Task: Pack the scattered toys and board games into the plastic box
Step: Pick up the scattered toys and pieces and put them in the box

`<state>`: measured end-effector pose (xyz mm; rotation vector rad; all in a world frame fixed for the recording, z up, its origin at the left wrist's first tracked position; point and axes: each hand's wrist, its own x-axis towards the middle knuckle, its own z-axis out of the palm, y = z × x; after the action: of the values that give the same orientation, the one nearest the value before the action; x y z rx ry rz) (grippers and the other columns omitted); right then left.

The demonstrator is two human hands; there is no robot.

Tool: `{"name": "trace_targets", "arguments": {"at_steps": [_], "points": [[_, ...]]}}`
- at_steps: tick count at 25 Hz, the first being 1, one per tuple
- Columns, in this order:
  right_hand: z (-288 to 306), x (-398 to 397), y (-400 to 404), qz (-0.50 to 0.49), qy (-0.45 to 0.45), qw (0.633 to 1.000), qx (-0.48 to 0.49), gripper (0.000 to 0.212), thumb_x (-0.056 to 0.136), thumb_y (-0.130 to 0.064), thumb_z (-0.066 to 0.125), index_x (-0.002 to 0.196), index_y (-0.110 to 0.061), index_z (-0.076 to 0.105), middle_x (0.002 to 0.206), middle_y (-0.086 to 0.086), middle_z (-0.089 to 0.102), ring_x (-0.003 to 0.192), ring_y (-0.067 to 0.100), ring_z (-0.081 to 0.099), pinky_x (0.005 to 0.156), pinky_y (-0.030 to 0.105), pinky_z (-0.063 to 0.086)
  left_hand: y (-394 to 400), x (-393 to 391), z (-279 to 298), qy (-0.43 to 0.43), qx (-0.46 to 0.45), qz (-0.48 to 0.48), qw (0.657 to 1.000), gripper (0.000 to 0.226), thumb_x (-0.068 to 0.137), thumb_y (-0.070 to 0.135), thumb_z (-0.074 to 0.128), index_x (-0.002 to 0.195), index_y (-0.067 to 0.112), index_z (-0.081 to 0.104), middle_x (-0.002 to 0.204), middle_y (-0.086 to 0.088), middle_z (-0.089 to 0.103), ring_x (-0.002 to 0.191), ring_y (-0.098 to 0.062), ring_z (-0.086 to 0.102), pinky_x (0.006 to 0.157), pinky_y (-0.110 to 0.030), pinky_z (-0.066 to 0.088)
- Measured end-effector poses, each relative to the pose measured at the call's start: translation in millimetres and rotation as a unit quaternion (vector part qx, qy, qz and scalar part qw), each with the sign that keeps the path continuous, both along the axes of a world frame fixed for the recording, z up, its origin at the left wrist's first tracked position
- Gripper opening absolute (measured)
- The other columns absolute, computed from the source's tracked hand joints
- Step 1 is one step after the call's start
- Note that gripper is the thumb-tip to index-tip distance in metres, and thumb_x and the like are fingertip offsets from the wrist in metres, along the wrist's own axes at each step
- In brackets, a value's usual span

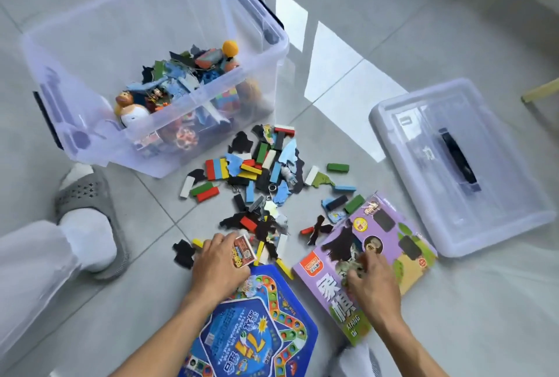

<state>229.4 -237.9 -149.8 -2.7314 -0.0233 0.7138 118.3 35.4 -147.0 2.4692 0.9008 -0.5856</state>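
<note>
The clear plastic box (260, 53) stands on the floor at upper left, partly filled with toys, figures and puzzle pieces. In front of it lies a scatter of coloured wooden blocks (216, 168) and black and blue puzzle pieces (266, 227). My left hand (216, 266) is shut on a small card pack (243, 251) above the blue hexagonal board game (257, 334). My right hand (373, 281) rests on the purple chess box (390, 237), fingers pinching a small grey-green piece whose shape is unclear.
The box's clear lid (462, 165) with a dark handle lies upside up at right. My foot in a grey slipper (90, 219) and white sock stands at left, close to the box. Grey floor tiles surround everything.
</note>
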Motion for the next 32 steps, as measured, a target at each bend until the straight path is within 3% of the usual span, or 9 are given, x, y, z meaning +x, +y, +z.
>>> {"name": "trace_targets", "arguments": {"at_steps": [4,8,10,13,17,22,26,28,32], "points": [[13,9,25,0.013,-0.018,0.999,0.023,0.022,0.084,-0.030,0.062,0.103,-0.023,0.054,0.103,0.001,0.059,0.088,0.022,0.052,0.066,0.036,0.043,8,51,61,-0.207,-0.014,0.058,0.977,0.063,0.074,0.048,0.072,0.129,0.026,0.051,0.101,0.010,0.050,0.095,-0.011,0.047,0.079,-0.032,0.051],[19,24,48,0.151,-0.037,0.987,-0.038,0.049,0.089,-0.040,0.059,0.135,-0.030,0.045,0.136,0.001,0.043,0.104,0.023,0.053,0.075,0.034,0.054,77,120,163,-0.414,0.079,0.078,0.903,0.057,0.072,0.045,0.075,0.121,0.022,0.058,0.102,0.003,0.055,0.094,-0.015,0.051,0.076,-0.029,0.046],[15,17,57,0.200,-0.033,0.978,-0.046,0.035,0.093,-0.038,0.058,0.127,-0.030,0.054,0.139,-0.001,0.042,0.108,0.022,0.053,0.074,0.031,0.054,121,150,196,-0.387,0.092,0.117,0.910,0.063,0.070,0.050,0.073,0.123,0.022,0.056,0.107,-0.001,0.056,0.102,-0.022,0.055,0.082,-0.031,0.047],[19,5,69,0.166,-0.033,0.984,0.053,0.016,0.087,-0.015,0.067,0.092,-0.029,0.061,0.105,-0.004,0.062,0.086,0.020,0.063,0.060,0.034,0.051,157,159,206,-0.246,0.095,0.187,0.946,0.082,0.074,0.044,0.071,0.143,0.019,0.036,0.140,-0.010,0.042,0.127,-0.033,0.042,0.102,-0.041,0.039],[104,22,142,-0.001,-0.026,0.947,0.319,0.005,0.092,-0.017,0.065,0.091,-0.020,0.068,0.071,-0.001,0.067,0.056,0.018,0.062,0.055,0.046,0.056,123,98,178,-0.437,0.112,0.165,0.877,0.042,0.079,0.018,0.061,0.120,0.018,0.058,0.124,-0.004,0.055,0.116,-0.021,0.049,0.099,-0.035,0.042],[233,121,277,-0.086,0.108,0.847,0.514,0.027,0.089,-0.024,0.070,0.112,-0.012,0.063,0.103,0.009,0.069,0.090,0.024,0.069,0.076,0.041,0.061,52,21,104,-0.259,0.023,0.175,0.950,0.035,0.083,0.018,0.060,0.117,0.025,0.058,0.126,0.004,0.051,0.117,-0.019,0.046,0.096,-0.034,0.041],[170,103,231,0.082,0.080,0.937,0.330,0.051,0.087,-0.026,0.070,0.133,-0.019,0.052,0.123,0.004,0.064,0.099,0.015,0.064,0.075,0.027,0.054,44,-12,64,-0.040,-0.029,0.180,0.982,0.056,0.085,0.030,0.059,0.138,0.027,0.042,0.143,0.000,0.035,0.125,-0.025,0.037,0.096,-0.044,0.043],[101,71,177,0.169,0.095,0.970,0.145,0.068,0.083,-0.025,0.071,0.144,-0.024,0.040,0.141,0.007,0.052,0.114,0.022,0.059,0.091,0.036,0.053,52,-23,44,0.015,-0.052,0.233,0.971,0.072,0.082,0.038,0.066,0.144,0.030,0.030,0.147,-0.006,0.024,0.126,-0.034,0.034,0.093,-0.046,0.046],[4,18,123,0.343,0.013,0.934,-0.099,0.063,0.076,-0.023,0.060,0.135,-0.027,0.039,0.132,0.007,0.043,0.101,0.031,0.054,0.078,0.039,0.048,57,-29,6,0.006,-0.041,0.269,0.962,0.076,0.081,0.033,0.073,0.146,0.027,0.032,0.138,-0.009,0.031,0.121,-0.033,0.038,0.090,-0.035,0.042]]}}
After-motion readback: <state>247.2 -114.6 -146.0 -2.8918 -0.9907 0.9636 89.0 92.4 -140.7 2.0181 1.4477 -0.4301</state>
